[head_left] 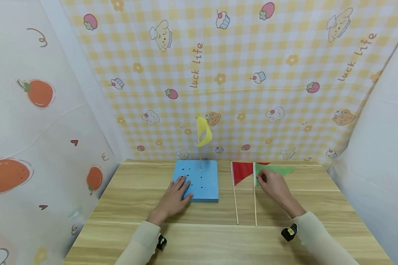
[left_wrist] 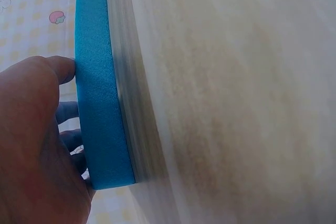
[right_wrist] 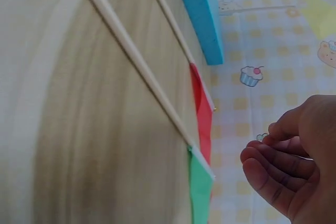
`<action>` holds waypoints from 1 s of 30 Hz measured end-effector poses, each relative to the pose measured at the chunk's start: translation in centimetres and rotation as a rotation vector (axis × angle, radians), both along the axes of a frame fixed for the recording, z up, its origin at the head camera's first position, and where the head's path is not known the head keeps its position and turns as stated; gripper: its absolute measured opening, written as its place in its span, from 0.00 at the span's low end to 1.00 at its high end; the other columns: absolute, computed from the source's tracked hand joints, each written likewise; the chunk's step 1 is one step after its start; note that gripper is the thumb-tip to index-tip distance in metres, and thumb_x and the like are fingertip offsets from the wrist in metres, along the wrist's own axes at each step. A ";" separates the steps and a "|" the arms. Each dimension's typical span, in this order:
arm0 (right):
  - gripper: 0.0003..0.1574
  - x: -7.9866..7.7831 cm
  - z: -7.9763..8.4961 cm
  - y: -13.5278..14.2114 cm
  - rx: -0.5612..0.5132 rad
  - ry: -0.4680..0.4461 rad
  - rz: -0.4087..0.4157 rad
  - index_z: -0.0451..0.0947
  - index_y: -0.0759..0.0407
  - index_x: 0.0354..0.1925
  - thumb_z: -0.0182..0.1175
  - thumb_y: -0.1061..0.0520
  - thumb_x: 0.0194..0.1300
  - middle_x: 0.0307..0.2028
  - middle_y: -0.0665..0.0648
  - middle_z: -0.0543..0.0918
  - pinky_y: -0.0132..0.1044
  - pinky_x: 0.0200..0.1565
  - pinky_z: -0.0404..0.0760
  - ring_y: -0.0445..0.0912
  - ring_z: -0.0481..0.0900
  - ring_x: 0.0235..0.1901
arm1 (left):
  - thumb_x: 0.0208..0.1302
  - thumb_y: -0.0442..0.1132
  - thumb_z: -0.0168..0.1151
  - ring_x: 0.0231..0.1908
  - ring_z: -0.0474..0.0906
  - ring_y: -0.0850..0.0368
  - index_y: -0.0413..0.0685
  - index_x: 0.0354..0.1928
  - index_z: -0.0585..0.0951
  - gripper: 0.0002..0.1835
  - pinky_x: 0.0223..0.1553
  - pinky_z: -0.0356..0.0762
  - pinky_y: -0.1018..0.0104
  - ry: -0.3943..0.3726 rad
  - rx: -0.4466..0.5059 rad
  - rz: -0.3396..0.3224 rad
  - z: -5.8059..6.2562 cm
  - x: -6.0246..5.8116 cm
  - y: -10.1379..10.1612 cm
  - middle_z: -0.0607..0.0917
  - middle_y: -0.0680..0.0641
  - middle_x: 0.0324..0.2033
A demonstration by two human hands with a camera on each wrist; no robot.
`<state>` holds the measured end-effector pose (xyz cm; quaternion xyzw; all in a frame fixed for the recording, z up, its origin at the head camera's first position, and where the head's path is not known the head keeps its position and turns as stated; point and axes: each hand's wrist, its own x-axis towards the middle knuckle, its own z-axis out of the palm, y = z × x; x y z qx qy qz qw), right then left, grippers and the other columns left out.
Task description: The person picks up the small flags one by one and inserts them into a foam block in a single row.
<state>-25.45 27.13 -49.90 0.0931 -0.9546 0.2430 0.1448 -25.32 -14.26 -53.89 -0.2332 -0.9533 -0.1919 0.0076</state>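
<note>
One green flag (head_left: 283, 169) beneath right fingers (right_wrist: 268, 182), blue block (head_left: 209, 182) under left fingers (head_left: 179, 186)

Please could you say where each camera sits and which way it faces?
Head: worn there, facing forward and down at the table; left hand, right hand, sleeves show.
Left wrist: worn there, facing blue block; hand shows.
Right wrist: worn there, facing red flag and green flag; hand shows.
Head and right wrist share the yellow flag.
</note>
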 end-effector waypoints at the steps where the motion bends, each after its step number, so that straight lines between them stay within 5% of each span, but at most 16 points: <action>1: 0.06 0.1 -0.2 0.0 0.001 -0.013 0.000 0.85 0.60 0.37 0.63 0.62 0.73 0.28 0.53 0.85 0.32 0.27 0.74 0.41 0.75 0.24 | 0.83 0.53 0.53 0.84 0.51 0.36 0.42 0.80 0.67 0.33 0.84 0.48 0.36 0.001 -0.001 -0.001 0.0 0.0 0.0 0.59 0.36 0.83; 15: 0.17 1.5 -3.0 -0.4 0.055 -0.236 0.013 0.76 0.56 0.26 0.64 0.57 0.74 0.20 0.50 0.73 0.35 0.27 0.68 0.43 0.69 0.22 | 0.83 0.52 0.55 0.83 0.53 0.34 0.40 0.80 0.68 0.34 0.82 0.51 0.34 0.038 0.010 -0.017 -0.4 -0.1 -0.1 0.61 0.35 0.82; 24: 0.23 1.8 -3.2 -1.0 0.043 -0.314 0.010 0.73 0.55 0.23 0.68 0.49 0.72 0.19 0.50 0.73 0.36 0.26 0.67 0.43 0.68 0.21 | 0.84 0.53 0.52 0.84 0.51 0.36 0.41 0.80 0.68 0.33 0.83 0.49 0.36 0.017 -0.017 -0.006 0.1 0.1 0.0 0.60 0.36 0.83; 30: 0.20 1.7 -3.1 -1.0 0.033 -0.365 -0.003 0.74 0.56 0.24 0.68 0.52 0.71 0.19 0.50 0.74 0.35 0.26 0.68 0.43 0.69 0.21 | 0.84 0.52 0.52 0.84 0.52 0.35 0.41 0.80 0.68 0.33 0.83 0.49 0.36 0.024 -0.009 -0.018 0.0 0.0 -0.1 0.60 0.35 0.83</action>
